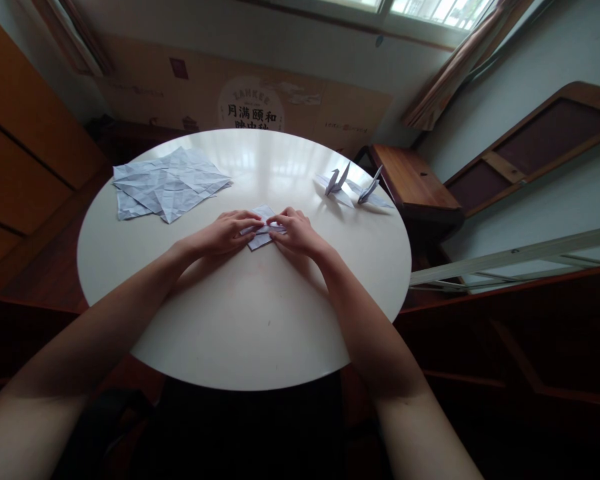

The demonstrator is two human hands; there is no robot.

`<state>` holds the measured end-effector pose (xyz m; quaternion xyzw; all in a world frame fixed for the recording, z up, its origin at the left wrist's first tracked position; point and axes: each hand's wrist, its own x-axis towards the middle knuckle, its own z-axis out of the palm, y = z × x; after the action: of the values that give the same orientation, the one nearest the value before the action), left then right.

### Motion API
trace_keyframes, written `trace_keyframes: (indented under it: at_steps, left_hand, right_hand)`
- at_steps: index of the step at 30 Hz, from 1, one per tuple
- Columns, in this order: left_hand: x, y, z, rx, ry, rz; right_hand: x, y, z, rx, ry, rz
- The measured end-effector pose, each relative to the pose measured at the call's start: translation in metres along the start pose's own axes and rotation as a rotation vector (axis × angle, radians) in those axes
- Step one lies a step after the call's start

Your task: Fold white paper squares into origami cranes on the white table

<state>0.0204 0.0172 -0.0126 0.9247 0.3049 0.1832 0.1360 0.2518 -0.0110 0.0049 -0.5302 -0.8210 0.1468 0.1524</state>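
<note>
A small folded piece of pale paper (263, 229) lies near the middle of the round white table (240, 320). My left hand (226, 233) rests on its left side, fingers curled and pinching a flap. My right hand (295, 232) presses on its right side, fingertips meeting the left hand's over the paper. Both hands cover much of the folded piece.
A pile of creased unfolded paper sheets (167, 181) lies at the table's far left. Two finished paper cranes (336, 183) (371, 192) stand at the far right. A wooden stool (411, 181) sits beyond the right edge, wooden cabinets at left.
</note>
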Motion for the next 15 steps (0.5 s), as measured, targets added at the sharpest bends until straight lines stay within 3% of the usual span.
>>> trace_keyframes:
  at_steps: [15]
  left_hand:
    - [0.0002, -0.0019, 0.0008, -0.009, -0.006, -0.02]
  right_hand:
    - [0.0013, 0.0025, 0.0028, -0.006, 0.002, -0.008]
